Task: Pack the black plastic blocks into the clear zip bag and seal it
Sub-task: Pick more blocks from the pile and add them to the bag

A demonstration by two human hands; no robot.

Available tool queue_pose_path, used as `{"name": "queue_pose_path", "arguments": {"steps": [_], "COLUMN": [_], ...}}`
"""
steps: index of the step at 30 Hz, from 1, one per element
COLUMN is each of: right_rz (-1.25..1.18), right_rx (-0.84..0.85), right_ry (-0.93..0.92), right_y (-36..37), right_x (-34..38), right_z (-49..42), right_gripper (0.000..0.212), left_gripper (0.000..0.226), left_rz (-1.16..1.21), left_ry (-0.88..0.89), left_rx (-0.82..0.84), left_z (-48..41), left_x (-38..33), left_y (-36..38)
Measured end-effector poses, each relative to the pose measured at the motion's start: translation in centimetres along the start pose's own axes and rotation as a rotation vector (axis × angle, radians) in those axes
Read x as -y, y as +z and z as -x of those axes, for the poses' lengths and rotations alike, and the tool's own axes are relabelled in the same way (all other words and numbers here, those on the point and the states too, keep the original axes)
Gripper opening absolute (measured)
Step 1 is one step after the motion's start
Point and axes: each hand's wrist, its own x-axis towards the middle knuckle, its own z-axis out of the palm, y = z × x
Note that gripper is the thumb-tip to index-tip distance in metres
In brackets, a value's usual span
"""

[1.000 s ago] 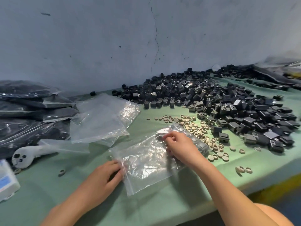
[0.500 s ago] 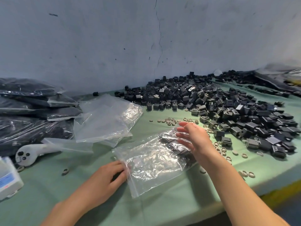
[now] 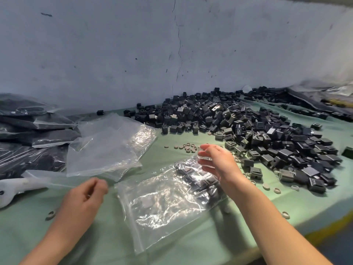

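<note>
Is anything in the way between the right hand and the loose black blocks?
Nothing visible blocks it. The right hand is above the clear zip bag; the nearest black blocks lie just right of it, with only flat tan rings on the cloth between.

I saw the green table (image 3: pixel 110 236) bearing heaped black blocks (image 3: pixel 248 127), tan rings (image 3: pixel 188 147), a clear zip bag (image 3: pixel 162 203), empty bags (image 3: pixel 103 150) and filled bags (image 3: pixel 28 131).

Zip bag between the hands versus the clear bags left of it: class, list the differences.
The zip bag holds black blocks at its far end; the clear bags look empty. The zip bag lies alone at the front; the clear bags overlap farther back. Both are transparent plastic on the green table.
</note>
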Motion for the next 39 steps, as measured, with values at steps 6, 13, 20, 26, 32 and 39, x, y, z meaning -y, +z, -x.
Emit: {"name": "queue_pose_path", "arguments": {"steps": [6,13,20,26,32,39], "right_rz": [-0.408,-0.588,-0.641,-0.709,-0.757,-0.832], "right_rx": [-0.452,-0.898,-0.911,-0.727,-0.600,-0.554], "right_ry": [0.101,0.165,0.299,0.340,0.402,0.412], "right_y": [-2.5,-7.9,-12.5,-13.0,-10.9,-11.1], "right_x": [0.5,1.4,0.2,0.2,0.4,-0.1], "right_z": [-2.4,-4.8,-4.6,-5.0,-7.4,-8.7], "right_gripper": [0.022,0.022,0.022,0.021,0.023,0.022], "left_gripper": [0.018,0.060,0.082,0.072,0.081,0.055], "left_rz": [0.041,-0.226,-0.611,-0.662,-0.642,-0.579], "left_ry": [0.108,0.462,0.651,0.599,0.324,0.313], "left_rx": [0.087,0.529,0.665,0.553,0.569,0.485], "left_z": [-1.6,-5.6,-8.6,-13.6,-18.7,-20.6], "left_x": [-4.0,-12.8,-18.5,-18.0,-16.6,-16.5], "left_y": [3.5,17.9,31.3,35.2,36.7,38.3]}}
